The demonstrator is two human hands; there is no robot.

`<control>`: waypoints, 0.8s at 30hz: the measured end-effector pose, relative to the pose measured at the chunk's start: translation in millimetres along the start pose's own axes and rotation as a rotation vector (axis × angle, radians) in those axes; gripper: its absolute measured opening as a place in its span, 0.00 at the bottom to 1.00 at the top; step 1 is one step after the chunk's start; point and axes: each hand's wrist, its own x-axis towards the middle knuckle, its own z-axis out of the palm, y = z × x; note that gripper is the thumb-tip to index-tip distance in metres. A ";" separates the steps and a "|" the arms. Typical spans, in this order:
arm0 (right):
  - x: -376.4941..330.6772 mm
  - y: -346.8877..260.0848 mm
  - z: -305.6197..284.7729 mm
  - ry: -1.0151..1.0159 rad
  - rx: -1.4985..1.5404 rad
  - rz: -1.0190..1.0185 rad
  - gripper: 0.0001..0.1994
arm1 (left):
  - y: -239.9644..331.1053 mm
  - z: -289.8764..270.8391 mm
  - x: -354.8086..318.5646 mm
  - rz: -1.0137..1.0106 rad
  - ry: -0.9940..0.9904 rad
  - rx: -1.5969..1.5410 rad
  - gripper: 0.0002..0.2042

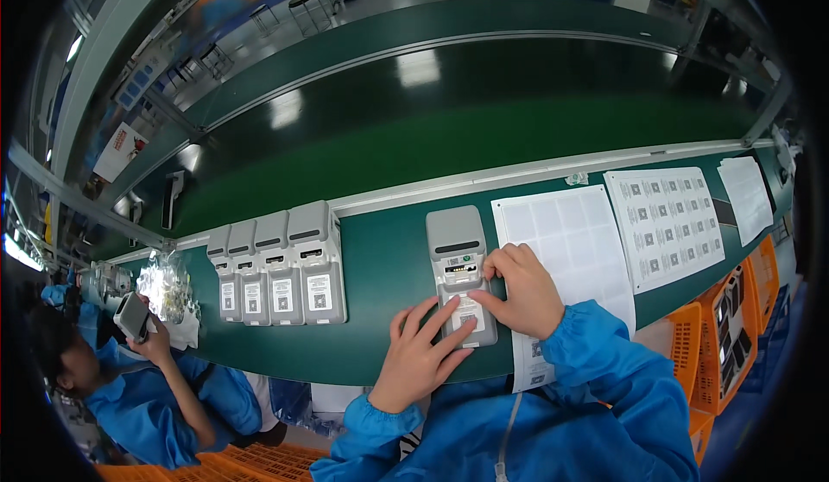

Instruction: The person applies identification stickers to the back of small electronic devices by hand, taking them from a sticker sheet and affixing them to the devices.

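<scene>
A grey and white handheld terminal [456, 230] lies face down on the green bench in front of me. A white label [466, 311] with a square code sits on its lower half. My left hand [416, 357] is open, its spread fingers resting across the label and the terminal's lower left side. On the other side, my right hand [525, 294] is closed, fingers bent, with the thumb on the label's upper edge and the index fingertip by the terminal's right edge. Both hands partly cover the label. Under my right wrist lies a mostly peeled label sheet [566, 240].
Several labelled terminals [318, 262] stand in a row at left. A fuller label sheet [665, 223] and white papers [744, 193] lie at right. Orange crates [730, 344] stand below the bench's right edge. At far left, a co-worker [147, 404] holds another terminal [132, 316] near clear plastic bags [168, 288].
</scene>
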 end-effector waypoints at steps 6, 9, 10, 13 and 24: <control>16.5 5.4 -21.7 -0.084 0.037 -0.074 0.17 | 0.9 -9.4 2.8 -0.002 -0.047 0.005 0.19; 38.3 5.5 -34.6 -0.078 0.099 -0.152 0.18 | -3.4 -10.6 7.1 0.003 -0.035 -0.038 0.17; 44.5 5.8 -39.3 -0.062 0.107 -0.177 0.18 | -6.2 -10.5 10.5 0.021 -0.022 -0.086 0.15; 58.6 15.1 -44.9 -0.115 0.044 -0.221 0.21 | -18.4 -16.7 29.4 0.019 0.024 -0.109 0.17; 73.7 19.6 -44.0 -0.269 0.092 -0.201 0.19 | -45.6 -23.5 93.5 0.032 0.142 -0.059 0.31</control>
